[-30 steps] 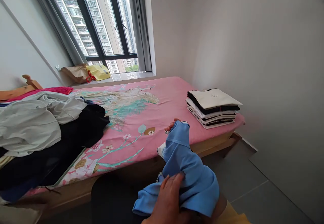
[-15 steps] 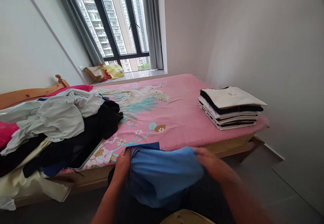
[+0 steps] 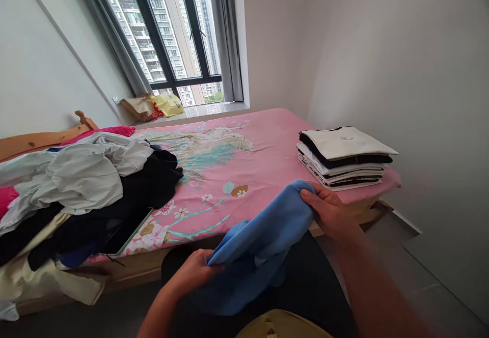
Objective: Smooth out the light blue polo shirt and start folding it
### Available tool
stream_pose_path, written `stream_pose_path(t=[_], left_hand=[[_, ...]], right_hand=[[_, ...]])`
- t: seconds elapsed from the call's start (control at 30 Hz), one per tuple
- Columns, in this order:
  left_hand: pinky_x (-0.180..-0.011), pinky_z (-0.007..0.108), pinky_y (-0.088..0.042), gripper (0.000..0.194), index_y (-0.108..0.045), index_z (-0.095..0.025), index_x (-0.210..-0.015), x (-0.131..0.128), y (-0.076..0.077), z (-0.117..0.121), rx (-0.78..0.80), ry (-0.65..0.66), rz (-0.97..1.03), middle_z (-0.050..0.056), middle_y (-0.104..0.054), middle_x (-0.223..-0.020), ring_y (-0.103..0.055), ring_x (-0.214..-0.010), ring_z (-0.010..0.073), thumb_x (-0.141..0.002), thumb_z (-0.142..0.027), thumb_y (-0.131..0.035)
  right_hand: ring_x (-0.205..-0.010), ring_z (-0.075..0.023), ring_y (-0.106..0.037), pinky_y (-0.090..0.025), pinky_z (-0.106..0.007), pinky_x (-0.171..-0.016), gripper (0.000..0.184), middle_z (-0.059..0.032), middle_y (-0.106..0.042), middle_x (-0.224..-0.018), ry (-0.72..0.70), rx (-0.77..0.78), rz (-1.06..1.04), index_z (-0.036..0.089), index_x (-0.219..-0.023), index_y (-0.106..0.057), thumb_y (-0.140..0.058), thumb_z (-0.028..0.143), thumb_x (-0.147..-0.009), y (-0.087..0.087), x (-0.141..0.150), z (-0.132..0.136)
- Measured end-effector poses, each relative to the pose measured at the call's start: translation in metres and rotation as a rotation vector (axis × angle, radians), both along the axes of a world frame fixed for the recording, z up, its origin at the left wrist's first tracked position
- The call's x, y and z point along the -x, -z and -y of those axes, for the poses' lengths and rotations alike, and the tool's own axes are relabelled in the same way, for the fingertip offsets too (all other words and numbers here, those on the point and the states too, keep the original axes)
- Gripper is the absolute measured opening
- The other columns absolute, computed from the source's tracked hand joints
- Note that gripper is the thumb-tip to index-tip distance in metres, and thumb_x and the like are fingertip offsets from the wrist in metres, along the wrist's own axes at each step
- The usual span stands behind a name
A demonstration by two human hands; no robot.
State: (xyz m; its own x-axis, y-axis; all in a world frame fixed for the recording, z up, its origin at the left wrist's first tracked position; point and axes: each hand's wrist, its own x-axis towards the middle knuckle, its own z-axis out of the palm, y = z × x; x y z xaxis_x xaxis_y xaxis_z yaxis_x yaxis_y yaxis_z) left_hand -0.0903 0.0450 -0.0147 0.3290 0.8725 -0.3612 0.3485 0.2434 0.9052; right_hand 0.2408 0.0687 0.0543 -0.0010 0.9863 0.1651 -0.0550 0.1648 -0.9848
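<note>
A blue garment (image 3: 263, 241) of soft cloth hangs in folds between my two hands, above my dark-clad lap; its exact kind does not show. My left hand (image 3: 196, 272) is closed on its lower left edge, thumb on top. Higher up, my right hand (image 3: 330, 208) pinches the upper right corner between thumb and fingers. The cloth slopes upward from left to right, with its lower part drooping over my legs. Beyond it lies the bed's pink floral sheet (image 3: 267, 165).
A heap of loose clothes, with a pale grey garment (image 3: 84, 175) on top, covers the bed's left side. A dark flat tablet-like device (image 3: 130, 233) lies beside it. Folded clothes (image 3: 346, 155) stand stacked at the right. Bags (image 3: 168, 105) rest on the windowsill.
My right hand has risen with its corner of the blue garment, and my left hand has moved lower. The cloth now slants and is stretched longer between them. The view has shifted slightly.
</note>
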Motion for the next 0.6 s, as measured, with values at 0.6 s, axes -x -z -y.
stream_pose_path(t=[0.6], left_hand=[[-0.057,0.025,-0.047,0.04,-0.065,-0.017,-0.087,-0.122,-0.049,-0.003,0.087,-0.18,0.328,0.002,-0.066,-0.073,-0.06,-0.064,0.0148,-0.07,-0.053,-0.066]], right_hand=[[-0.071,-0.0167,-0.062,-0.051,-0.023,-0.067,0.025,-0.0022,-0.066,-0.067,-0.365,0.123,0.037,0.022,-0.075,-0.07,-0.053,0.041,-0.075,0.042,0.077,0.024]])
